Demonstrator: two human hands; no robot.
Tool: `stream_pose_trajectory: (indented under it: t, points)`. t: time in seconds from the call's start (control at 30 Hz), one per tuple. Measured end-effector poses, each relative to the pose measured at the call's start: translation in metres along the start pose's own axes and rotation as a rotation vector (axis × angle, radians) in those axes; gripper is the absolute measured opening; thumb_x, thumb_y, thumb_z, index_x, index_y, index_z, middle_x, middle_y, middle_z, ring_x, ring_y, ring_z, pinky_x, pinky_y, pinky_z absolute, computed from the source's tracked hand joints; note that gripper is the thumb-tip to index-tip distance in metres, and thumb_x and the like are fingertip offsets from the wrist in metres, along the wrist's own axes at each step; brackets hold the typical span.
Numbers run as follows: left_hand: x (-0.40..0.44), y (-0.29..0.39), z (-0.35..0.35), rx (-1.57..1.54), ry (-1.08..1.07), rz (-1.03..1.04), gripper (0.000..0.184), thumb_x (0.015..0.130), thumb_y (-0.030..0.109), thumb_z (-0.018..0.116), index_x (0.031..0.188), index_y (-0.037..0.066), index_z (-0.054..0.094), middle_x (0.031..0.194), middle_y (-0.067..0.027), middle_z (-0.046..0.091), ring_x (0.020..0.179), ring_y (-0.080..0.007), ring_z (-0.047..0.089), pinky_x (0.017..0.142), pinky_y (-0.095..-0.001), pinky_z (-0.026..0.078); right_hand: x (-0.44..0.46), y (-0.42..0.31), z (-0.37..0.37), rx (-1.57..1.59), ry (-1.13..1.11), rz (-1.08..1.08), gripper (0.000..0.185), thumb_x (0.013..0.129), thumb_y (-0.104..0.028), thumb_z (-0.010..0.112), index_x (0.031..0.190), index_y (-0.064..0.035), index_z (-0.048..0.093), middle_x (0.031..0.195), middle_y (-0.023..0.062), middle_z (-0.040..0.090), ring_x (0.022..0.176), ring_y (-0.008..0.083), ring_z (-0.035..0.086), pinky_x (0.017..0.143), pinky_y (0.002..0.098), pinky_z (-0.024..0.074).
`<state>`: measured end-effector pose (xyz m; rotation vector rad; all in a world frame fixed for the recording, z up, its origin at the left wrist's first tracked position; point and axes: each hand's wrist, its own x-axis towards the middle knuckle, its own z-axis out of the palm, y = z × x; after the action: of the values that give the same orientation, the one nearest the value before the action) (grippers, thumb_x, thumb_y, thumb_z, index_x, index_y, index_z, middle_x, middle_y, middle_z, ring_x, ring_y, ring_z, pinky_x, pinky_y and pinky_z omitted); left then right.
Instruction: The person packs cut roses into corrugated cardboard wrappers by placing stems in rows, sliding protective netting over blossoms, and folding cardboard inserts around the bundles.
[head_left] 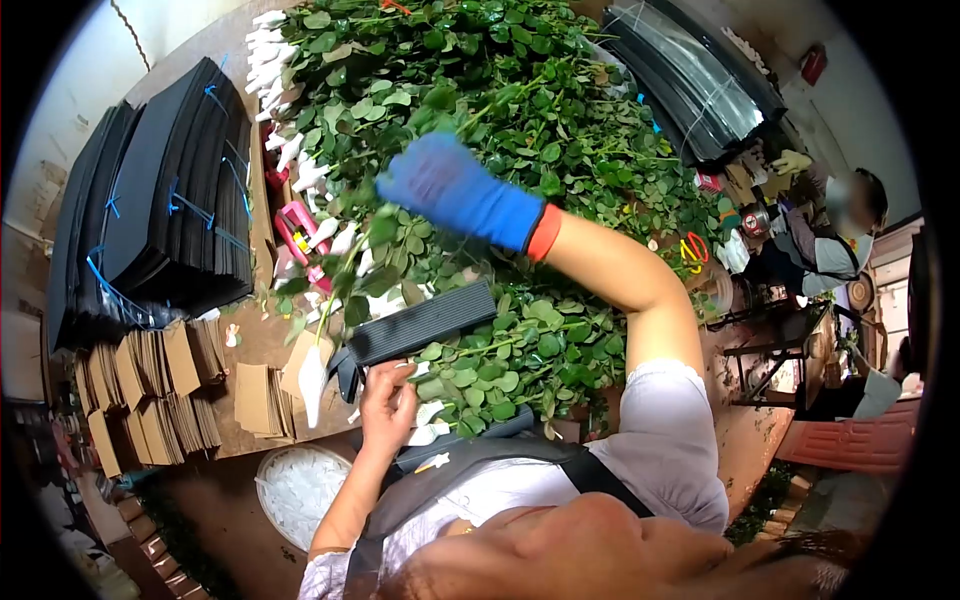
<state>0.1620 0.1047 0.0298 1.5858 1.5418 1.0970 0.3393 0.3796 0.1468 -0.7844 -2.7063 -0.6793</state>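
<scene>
My right hand point(440, 190), in a blue knitted glove with a red cuff, is closed in a fist around a leafy rose stem point(347, 268) above the pile of greenery. Its head, in a white sleeve point(312, 385), hangs at the lower left beside a brown cardboard piece point(298, 362). My bare left hand point(388, 408) has curled fingers at the lower edge of a black corrugated sheet point(425, 322). Leafy stems point(500, 365) lie beside this sheet, close to my body. Part of the left hand's grip is hidden.
Stacks of black sheets point(175, 190) tied with blue string stand left. Folded brown cardboard pieces point(150, 395) line the table's front-left edge. Rose stems point(540, 120) cover the table's middle. A white tub point(300, 490) sits below. Another person point(835, 250) is at the right.
</scene>
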Motion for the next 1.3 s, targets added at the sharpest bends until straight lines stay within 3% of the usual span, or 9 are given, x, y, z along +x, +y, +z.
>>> stream_pose_trajectory:
  t: [0.23,0.27,0.33,0.43,0.77,0.87,0.97,1.07,1.3]
  points:
    - [-0.006,-0.008,0.002,-0.043,0.018,-0.037,0.027,0.086,0.001,0.068,0.113,0.003,0.070,0.103,-0.0121,0.069,0.089,-0.0240,0.068,0.081,-0.0312,0.052,-0.008,-0.068,-0.042,0.165,-0.341,-0.030,0.009,0.089,-0.023,0.058,0.095,-0.0181,0.063,0.077,-0.0006,0.059,0.079,0.0188,0.065,0.066,0.0371,0.0483]
    - [-0.009,-0.012,0.006,-0.075,0.021,-0.102,0.027,0.087,0.001,0.068,0.113,0.003,0.070,0.102,-0.0118,0.070,0.090,-0.0239,0.068,0.081,-0.0312,0.052,-0.020,-0.083,-0.041,0.207,-0.238,-0.055,0.013,0.088,-0.022,0.059,0.099,-0.0167,0.064,0.078,0.0002,0.061,0.078,0.0190,0.065,0.064,0.0368,0.0473]
    - [-0.007,-0.036,0.006,0.240,0.000,0.213,0.021,0.091,0.003,0.066,0.112,0.001,0.070,0.097,-0.0087,0.071,0.089,-0.0174,0.066,0.080,-0.0302,0.052,-0.038,-0.106,-0.079,0.201,-0.044,-0.104,0.017,0.087,-0.022,0.061,0.102,-0.0163,0.066,0.078,0.0005,0.062,0.075,0.0194,0.064,0.062,0.0374,0.0464]
    - [-0.011,-0.045,0.008,0.014,-0.065,0.004,0.019,0.090,0.002,0.066,0.109,0.000,0.070,0.097,-0.0082,0.070,0.088,-0.0165,0.065,0.079,-0.0301,0.052,-0.035,-0.124,-0.100,0.248,-0.415,0.010,0.016,0.085,-0.021,0.064,0.099,-0.0155,0.067,0.073,-0.0003,0.063,0.074,0.0182,0.066,0.058,0.0351,0.0460]
    - [0.003,-0.003,-0.002,-0.010,0.024,0.072,0.027,0.084,0.000,0.067,0.110,0.006,0.073,0.109,-0.0124,0.067,0.090,-0.0238,0.068,0.080,-0.0327,0.054,-0.087,0.006,0.033,0.696,-0.972,0.377,0.039,0.091,-0.035,0.059,0.120,-0.0097,0.063,0.106,0.0177,0.070,0.098,0.0345,0.068,0.088,0.0446,0.0546]
    - [0.005,-0.001,-0.002,-0.024,0.018,0.061,0.026,0.084,-0.001,0.067,0.109,0.005,0.072,0.110,-0.0128,0.067,0.089,-0.0232,0.068,0.079,-0.0327,0.054,-0.089,0.036,0.055,0.371,-0.699,0.512,0.031,0.094,-0.030,0.057,0.119,-0.0131,0.066,0.119,0.0166,0.067,0.108,0.0323,0.066,0.096,0.0463,0.0508]
    - [0.005,-0.003,-0.002,-0.017,0.002,0.056,0.026,0.085,-0.001,0.066,0.110,0.005,0.072,0.110,-0.0129,0.067,0.089,-0.0230,0.069,0.080,-0.0324,0.055,-0.123,0.059,0.112,-0.149,-0.487,0.312,0.020,0.093,-0.023,0.056,0.107,-0.0158,0.068,0.136,0.0153,0.059,0.123,0.0320,0.058,0.106,0.0454,0.0445]
    - [0.004,-0.004,-0.003,-0.004,-0.005,0.057,0.027,0.085,-0.001,0.066,0.110,0.005,0.072,0.110,-0.0128,0.067,0.089,-0.0228,0.068,0.080,-0.0320,0.054,-0.137,0.071,0.145,-0.191,-0.548,0.243,0.019,0.092,-0.021,0.055,0.104,-0.0156,0.069,0.142,0.0135,0.054,0.129,0.0341,0.052,0.111,0.0467,0.0381]
    - [0.005,0.003,-0.003,-0.011,0.007,0.033,0.027,0.084,-0.003,0.066,0.109,0.005,0.072,0.110,-0.0129,0.067,0.091,-0.0234,0.068,0.081,-0.0322,0.054,-0.131,0.023,0.026,0.118,-0.550,-0.135,0.008,0.089,-0.013,0.060,0.093,-0.0193,0.064,0.080,0.0047,0.066,0.073,0.0241,0.070,0.059,0.0364,0.0559]
